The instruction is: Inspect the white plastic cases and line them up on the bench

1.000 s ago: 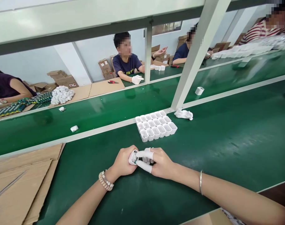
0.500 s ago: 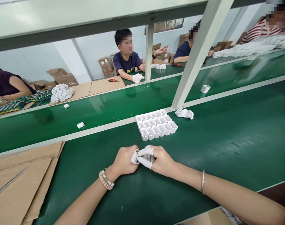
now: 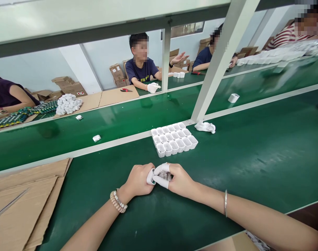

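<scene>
My left hand (image 3: 140,180) is closed around a small white plastic housing (image 3: 149,177), its open end turned to the right. At that opening, my right hand (image 3: 176,177), with white finger cots on its fingertips, is closed in a pinch. A trace of green shows at the housing's mouth, but the pinched piece is mostly hidden by the fingers. Just beyond my hands, several white open-topped housings (image 3: 173,143) stand upright in three tight rows on the green worktop (image 3: 101,202).
Flattened cardboard (image 3: 23,202) lies at left. A crumpled white glove or cloth (image 3: 205,127) rests by the slanted post (image 3: 218,62). Beyond the pale rail, a green conveyor (image 3: 127,120) carries small white parts (image 3: 97,138) and a white housing (image 3: 233,98). Co-workers (image 3: 143,69) sit across it.
The white parts and the housing on the conveyor have shifted to the right. Across the line, a co-worker's raised hand has spread its fingers. My own hands have barely moved.
</scene>
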`<state>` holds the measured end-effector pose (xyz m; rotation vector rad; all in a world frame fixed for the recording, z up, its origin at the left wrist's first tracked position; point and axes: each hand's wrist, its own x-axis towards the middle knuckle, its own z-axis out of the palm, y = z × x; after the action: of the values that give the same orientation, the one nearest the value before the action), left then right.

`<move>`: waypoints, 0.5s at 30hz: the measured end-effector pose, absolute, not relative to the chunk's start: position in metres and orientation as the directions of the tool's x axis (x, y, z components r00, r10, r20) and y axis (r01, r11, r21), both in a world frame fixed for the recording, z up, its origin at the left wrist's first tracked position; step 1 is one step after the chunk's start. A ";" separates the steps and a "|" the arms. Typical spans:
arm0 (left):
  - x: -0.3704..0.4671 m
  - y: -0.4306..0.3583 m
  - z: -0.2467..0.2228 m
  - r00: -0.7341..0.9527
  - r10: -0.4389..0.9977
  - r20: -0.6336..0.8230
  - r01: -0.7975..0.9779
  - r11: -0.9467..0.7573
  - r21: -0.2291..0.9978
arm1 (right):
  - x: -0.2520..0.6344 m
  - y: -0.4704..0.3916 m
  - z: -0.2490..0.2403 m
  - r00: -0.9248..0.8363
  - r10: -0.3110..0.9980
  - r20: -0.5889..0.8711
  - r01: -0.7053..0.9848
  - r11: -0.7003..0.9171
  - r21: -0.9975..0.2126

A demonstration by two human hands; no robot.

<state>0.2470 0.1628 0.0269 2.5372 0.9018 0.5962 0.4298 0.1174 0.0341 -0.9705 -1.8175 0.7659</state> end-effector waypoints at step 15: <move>0.246 0.162 0.036 0.665 0.697 0.268 0.271 -0.560 0.783 | 0.438 0.123 0.030 -0.487 0.565 0.666 0.446 0.816 -0.367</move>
<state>0.2463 0.1616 0.0358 2.1428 0.7442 0.7410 0.4381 0.1234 0.0299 -0.7398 -2.1611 0.1823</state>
